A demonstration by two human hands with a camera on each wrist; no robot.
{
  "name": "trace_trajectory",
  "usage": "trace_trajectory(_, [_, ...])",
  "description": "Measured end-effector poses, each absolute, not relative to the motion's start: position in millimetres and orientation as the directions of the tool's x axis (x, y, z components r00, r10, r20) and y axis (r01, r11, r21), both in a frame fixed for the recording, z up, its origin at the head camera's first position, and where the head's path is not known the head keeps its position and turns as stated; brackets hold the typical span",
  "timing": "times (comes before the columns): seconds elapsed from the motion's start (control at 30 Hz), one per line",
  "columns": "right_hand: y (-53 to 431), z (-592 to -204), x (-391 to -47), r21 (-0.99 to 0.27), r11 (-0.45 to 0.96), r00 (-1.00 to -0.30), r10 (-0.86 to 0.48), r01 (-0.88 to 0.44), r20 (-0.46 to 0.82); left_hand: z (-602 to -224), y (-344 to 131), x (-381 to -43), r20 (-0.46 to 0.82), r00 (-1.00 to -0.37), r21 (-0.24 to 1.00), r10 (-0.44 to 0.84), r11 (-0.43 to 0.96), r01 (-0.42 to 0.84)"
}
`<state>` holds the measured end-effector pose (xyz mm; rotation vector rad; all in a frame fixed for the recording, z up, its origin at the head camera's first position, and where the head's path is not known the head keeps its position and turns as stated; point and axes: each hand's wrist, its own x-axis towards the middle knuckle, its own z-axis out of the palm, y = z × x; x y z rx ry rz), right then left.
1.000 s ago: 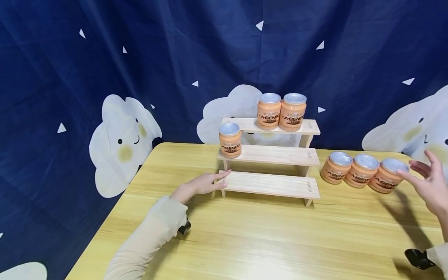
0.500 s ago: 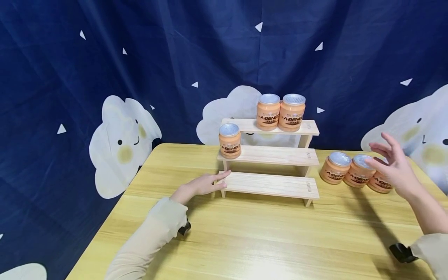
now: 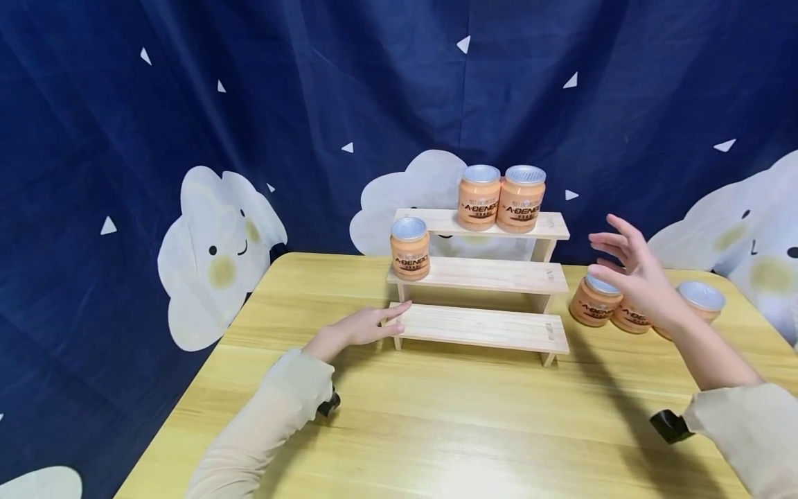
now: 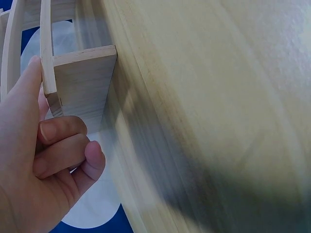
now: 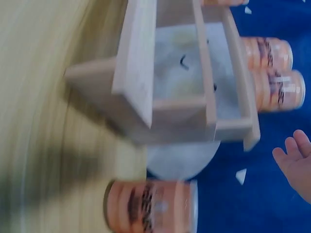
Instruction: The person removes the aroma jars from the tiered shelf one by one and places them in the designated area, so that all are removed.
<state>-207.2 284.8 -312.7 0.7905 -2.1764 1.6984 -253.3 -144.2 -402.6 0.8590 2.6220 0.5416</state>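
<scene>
A three-step wooden shelf (image 3: 486, 277) stands on the yellow table (image 3: 436, 430). Two orange jars with silver lids (image 3: 499, 197) sit on its top step and one jar (image 3: 409, 249) on the left of the middle step. My left hand (image 3: 399, 319) rests at the left end of the bottom step, index finger straight along the board (image 4: 80, 80) and the other fingers (image 4: 60, 133) loosely curled beside it. My right hand (image 3: 614, 260) hovers with fingers spread, holding nothing, above three more jars (image 3: 595, 305) lying tilted on the table right of the shelf.
A dark blue curtain (image 3: 187, 104) with white clouds hangs behind the table. The right wrist view is blurred and shows the shelf's end (image 5: 160, 97), one jar (image 5: 150, 206) on the table and my fingertips (image 5: 294, 160). Bare table lies in front of the shelf.
My right hand has swept left from the table's far right edge, across the three jars, towards the shelf's right end. The left hand has stayed put.
</scene>
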Motion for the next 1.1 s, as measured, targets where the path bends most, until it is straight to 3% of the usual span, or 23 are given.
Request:
trace_trajectory(0.27, [245.8,-301.9,-212.3,-0.798,0.109,-0.782,-0.313,-0.593,0.538,-405.1,-143.5,-253.3,-0.194,-0.762,0.457,0.618,0.744,0.487])
trace_trajectory(0.57, [210.9,-297.5,-223.4,-0.816,0.197,-0.82,-0.333,-0.543,0.465,-403.4,-145.2,-256.4,-0.193,-0.755,0.462,0.626,0.737,0.493])
trace_trajectory(1.1, [142.4,-321.3,-255.1,-0.893,0.146,-0.838,-0.436,-0.425,0.327,-404.7,-145.5,-256.9,-0.201,-0.76,0.451,0.618,0.747,0.489])
